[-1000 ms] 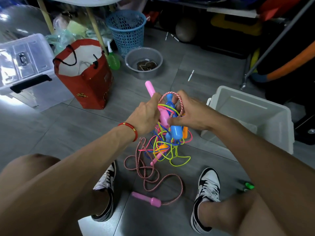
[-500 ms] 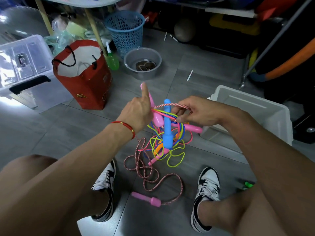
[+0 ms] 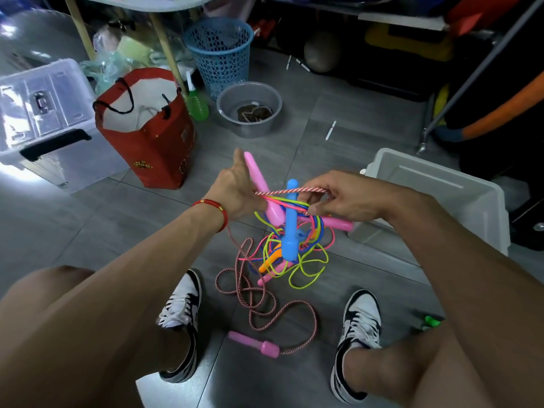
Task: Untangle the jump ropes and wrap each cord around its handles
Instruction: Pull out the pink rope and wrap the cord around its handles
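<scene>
Above the tangle of ropes point(image 3: 290, 248) on the floor, left hand point(image 3: 235, 189) grips a pink handle point(image 3: 260, 187), index finger straight, while right hand point(image 3: 338, 198) pinches the braided cord point(image 3: 291, 191) stretched taut beside the upright blue handle point(image 3: 290, 222).

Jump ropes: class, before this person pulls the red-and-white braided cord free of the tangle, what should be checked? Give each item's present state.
1. Left hand holds pink handle: ok.
2. Right hand pinches braided cord: ok.
3. Braided cord free of the coloured cords: not ok.
4. Blue handle clear of tangle: not ok.
5. Second pink handle lies loose on the floor: ok.
6. Knots inside the tangle: cannot tell.
</scene>
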